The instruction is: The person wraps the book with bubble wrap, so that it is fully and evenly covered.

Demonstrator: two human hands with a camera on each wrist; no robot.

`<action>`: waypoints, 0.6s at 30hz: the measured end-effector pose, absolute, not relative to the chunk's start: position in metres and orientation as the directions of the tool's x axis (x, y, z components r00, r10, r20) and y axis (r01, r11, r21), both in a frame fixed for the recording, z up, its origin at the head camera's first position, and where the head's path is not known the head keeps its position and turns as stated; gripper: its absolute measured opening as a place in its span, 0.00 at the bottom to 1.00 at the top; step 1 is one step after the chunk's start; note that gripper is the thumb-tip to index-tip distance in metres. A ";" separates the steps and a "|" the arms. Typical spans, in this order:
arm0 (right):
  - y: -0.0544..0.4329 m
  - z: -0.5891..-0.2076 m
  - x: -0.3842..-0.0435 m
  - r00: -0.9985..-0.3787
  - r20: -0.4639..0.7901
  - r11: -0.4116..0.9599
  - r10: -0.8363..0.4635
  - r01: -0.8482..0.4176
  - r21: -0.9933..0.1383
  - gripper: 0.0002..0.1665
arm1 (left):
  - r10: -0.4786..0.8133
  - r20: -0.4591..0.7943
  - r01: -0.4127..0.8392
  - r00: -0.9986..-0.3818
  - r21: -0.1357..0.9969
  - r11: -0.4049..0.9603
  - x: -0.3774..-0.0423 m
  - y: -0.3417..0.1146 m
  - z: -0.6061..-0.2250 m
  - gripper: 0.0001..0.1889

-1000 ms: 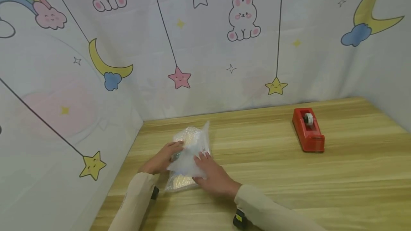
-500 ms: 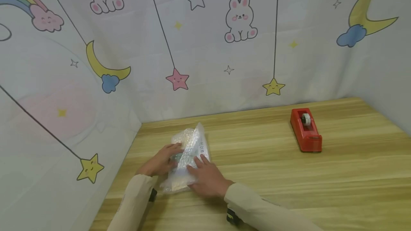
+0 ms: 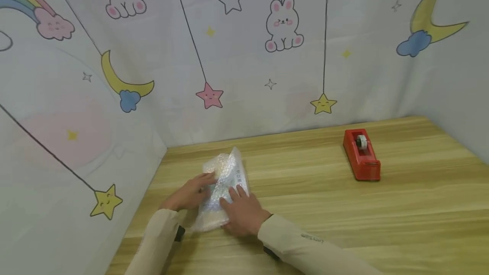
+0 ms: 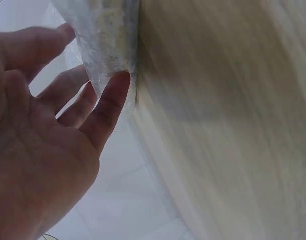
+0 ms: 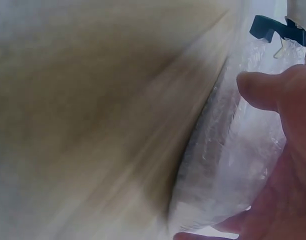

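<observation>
A flat package in clear bubble wrap (image 3: 219, 217) lies on the table's left part, a pale yellowish item dimly showing through. A folded flap covers its middle, and dark printed characters show near the right edge. At the left side is my left hand (image 3: 191, 193), fingers reaching over and touching the wrap; in the left wrist view its fingertips (image 4: 117, 82) rest against the package's side. My right hand (image 3: 243, 213) lies spread over the right side, pressing the flap. In the right wrist view its thumb (image 5: 260, 90) lies extended along the wrap.
A red tape dispenser (image 3: 362, 156) with a roll of tape stands at the right of the wooden table (image 3: 305, 207). A white cloth (image 3: 244, 63) printed with stars, moons and rabbits hangs behind and at the sides.
The raised wrap flap has been laid down flatter over the package, and the printed characters have come into view. My right hand has moved slightly left and down; the left has stayed nearly in place.
</observation>
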State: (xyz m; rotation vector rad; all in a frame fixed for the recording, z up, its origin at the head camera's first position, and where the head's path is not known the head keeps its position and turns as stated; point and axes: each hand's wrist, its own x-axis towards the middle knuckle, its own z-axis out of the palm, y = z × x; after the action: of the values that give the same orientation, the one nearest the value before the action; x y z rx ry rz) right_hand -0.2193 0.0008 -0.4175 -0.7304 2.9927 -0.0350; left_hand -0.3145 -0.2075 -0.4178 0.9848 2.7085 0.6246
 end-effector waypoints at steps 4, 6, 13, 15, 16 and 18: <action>-0.004 -0.418 -0.218 -0.890 -0.050 0.891 -0.454 -0.455 0.003 0.42 | 0.602 -0.071 0.510 -0.795 0.460 0.727 -0.314 -0.208 -0.419 0.24; -0.005 -0.420 -0.217 -0.892 -0.052 0.893 -0.449 -0.450 0.018 0.43 | 0.605 -0.062 0.522 -0.794 0.440 0.731 -0.313 -0.207 -0.419 0.27; -0.003 -0.420 -0.215 -0.890 -0.039 0.888 -0.454 -0.455 0.069 0.46 | 0.621 -0.018 0.563 -0.784 0.403 0.722 -0.312 -0.204 -0.417 0.33; -0.001 -0.419 -0.216 -0.886 -0.047 0.884 -0.461 -0.463 0.059 0.46 | 0.621 -0.016 0.563 -0.784 0.405 0.721 -0.312 -0.203 -0.416 0.32; 0.000 -0.419 -0.216 -0.883 -0.051 0.882 -0.466 -0.468 0.045 0.47 | 0.621 -0.017 0.562 -0.783 0.408 0.720 -0.312 -0.202 -0.416 0.32; 0.003 -0.419 -0.217 -0.873 -0.066 0.874 -0.484 -0.486 0.016 0.47 | 0.621 -0.020 0.562 -0.783 0.406 0.721 -0.312 -0.201 -0.415 0.31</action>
State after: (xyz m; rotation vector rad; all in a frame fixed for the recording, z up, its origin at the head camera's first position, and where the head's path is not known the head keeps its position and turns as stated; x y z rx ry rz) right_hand -0.2168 0.0034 -0.4189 -0.7727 2.9828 0.0488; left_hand -0.3120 -0.2011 -0.4155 0.9582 2.7693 0.5775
